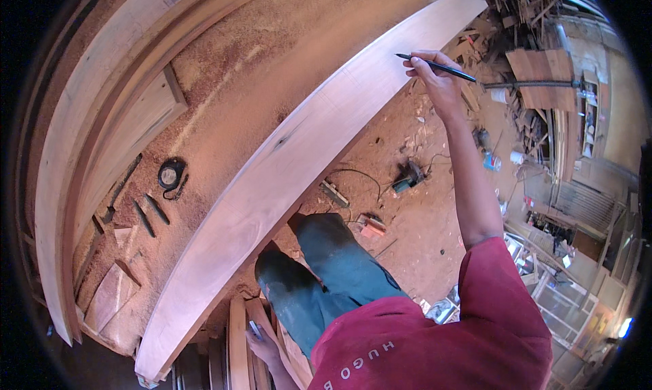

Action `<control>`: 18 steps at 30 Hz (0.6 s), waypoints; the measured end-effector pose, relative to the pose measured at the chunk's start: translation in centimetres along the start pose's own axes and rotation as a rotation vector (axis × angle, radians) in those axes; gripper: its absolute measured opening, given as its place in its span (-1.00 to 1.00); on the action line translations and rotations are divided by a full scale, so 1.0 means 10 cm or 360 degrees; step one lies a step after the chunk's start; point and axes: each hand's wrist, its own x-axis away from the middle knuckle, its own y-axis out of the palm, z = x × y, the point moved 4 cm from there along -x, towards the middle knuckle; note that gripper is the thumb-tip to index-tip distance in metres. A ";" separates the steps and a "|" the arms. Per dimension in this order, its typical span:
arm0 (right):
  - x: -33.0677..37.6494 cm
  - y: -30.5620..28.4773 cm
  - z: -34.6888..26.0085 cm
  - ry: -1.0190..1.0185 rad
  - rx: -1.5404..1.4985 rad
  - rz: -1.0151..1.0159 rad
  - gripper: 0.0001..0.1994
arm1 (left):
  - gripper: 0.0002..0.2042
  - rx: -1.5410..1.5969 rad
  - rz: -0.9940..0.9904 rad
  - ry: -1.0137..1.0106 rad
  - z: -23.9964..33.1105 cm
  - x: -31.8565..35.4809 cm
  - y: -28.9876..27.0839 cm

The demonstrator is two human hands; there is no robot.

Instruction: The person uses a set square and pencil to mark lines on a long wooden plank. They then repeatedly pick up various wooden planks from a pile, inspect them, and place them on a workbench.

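Observation:
A long, pale wooden board [292, 159] with a curved edge runs diagonally across the sawdust-covered surface in front of me. Faint lines mark its upper half, and a dark knot shows near the middle. My right hand [438, 84] is closed around a slim black pen [451, 70], its tip over the board's upper part; whether it touches the wood I cannot tell. Low in the view, beside upright planks [239, 342], my left hand [266, 348] is closed on a small whitish object [255, 330] whose kind I cannot make out.
Left of the board lie a black tape measure [172, 174], two thin dark sticks [144, 218] and a wood offcut [114, 295]. Curved planks [58, 186] line the far left. A corded power tool [407, 177] rests on the floor; scrap wood [543, 71] is piled at right.

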 end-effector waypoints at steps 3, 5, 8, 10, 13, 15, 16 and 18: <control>0.16 0.39 -0.25 0.0023 0.0035 -0.0094 -0.81 | -0.50 0.0325 0.0035 -0.0040 -0.02 0.17 0.09; 0.61 0.85 -0.40 0.0054 0.0022 -0.0193 -0.81 | -0.45 0.0221 -0.0144 -0.0368 0.50 0.13 -0.31; 1.50 1.85 -0.55 0.0070 -0.0068 -0.0645 -0.85 | -0.51 0.0210 -0.0124 -0.0599 -0.10 0.12 -0.12; 2.15 2.66 -0.83 -0.0330 -0.0045 -0.1028 -0.87 | -0.53 0.0210 -0.0011 -0.0629 -0.11 0.14 -0.18; 3.04 3.57 -1.44 -0.0375 -0.0312 -0.1745 -0.84 | -0.54 0.0271 0.0055 -0.0597 -0.32 0.34 0.06; 3.48 4.08 -1.58 -0.0391 -0.0512 -0.2051 -0.82 | -0.54 0.0335 0.0034 -0.0673 -0.36 0.44 0.02; 3.64 4.32 -1.65 -0.0522 -0.0524 -0.2167 -0.82 | -0.54 0.0369 0.0017 -0.0698 -0.38 0.47 -0.02; 3.84 4.64 -1.78 -0.0648 -0.0464 -0.2267 -0.81 | -0.52 0.0467 0.0034 -0.0783 -0.54 0.56 0.02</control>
